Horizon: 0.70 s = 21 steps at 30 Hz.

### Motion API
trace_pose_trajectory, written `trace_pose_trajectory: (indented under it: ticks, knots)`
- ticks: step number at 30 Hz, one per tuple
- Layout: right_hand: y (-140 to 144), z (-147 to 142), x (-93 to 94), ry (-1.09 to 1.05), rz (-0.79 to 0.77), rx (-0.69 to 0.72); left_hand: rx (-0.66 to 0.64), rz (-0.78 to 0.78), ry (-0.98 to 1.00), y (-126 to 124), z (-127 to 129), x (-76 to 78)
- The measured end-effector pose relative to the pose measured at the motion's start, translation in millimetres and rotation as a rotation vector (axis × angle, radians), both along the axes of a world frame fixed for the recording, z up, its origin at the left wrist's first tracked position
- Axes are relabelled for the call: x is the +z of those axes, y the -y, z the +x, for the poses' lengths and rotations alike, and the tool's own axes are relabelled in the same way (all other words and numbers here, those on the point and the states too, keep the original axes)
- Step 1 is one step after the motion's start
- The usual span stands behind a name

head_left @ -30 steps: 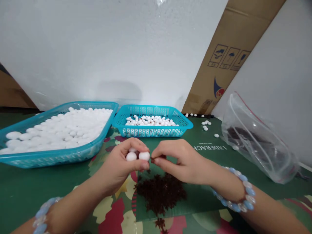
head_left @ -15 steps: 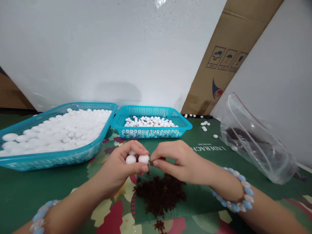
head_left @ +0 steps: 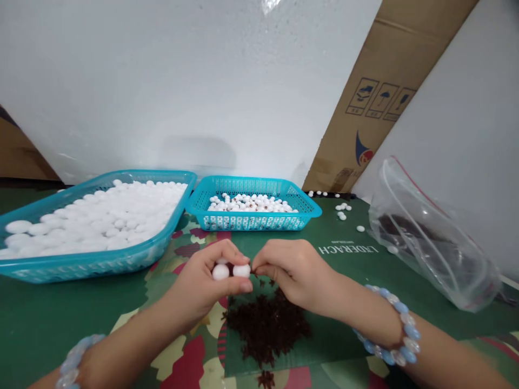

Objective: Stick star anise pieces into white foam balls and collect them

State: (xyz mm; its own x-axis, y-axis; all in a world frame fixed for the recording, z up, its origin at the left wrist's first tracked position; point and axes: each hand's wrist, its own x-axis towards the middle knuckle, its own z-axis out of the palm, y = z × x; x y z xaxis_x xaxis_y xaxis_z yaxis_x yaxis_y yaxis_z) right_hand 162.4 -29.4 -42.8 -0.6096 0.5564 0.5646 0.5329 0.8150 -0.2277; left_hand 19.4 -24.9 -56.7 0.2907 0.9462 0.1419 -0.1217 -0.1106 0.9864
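With my left hand (head_left: 203,283) closed around a few white balls (head_left: 231,270) just above the brown pile (head_left: 265,327) on the worktop (head_left: 48,308), my right hand (head_left: 292,273) pinches one brown star piece (head_left: 254,268) at its fingertips, which I should press squarely into the nearest ball, gripping lightly.

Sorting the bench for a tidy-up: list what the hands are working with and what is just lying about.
In use: left hand holding white beads; right hand pinching a brown piece; brown pile.
Lying about: large tray, small basket, plastic bag, cardboard.
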Motion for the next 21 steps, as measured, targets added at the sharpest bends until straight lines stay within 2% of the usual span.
trace_pose_trajectory:
  ticks: [12, 21]
  knots:
    - [0, -4, -11.4, 0.032, 0.017, -0.079, 0.055, 0.123, -0.184, -1, -1, -1.2]
    - [-1, -8, -16.9, 0.062, -0.061, -0.135, 0.109, 0.282, -0.409, -2, 0, -0.9]
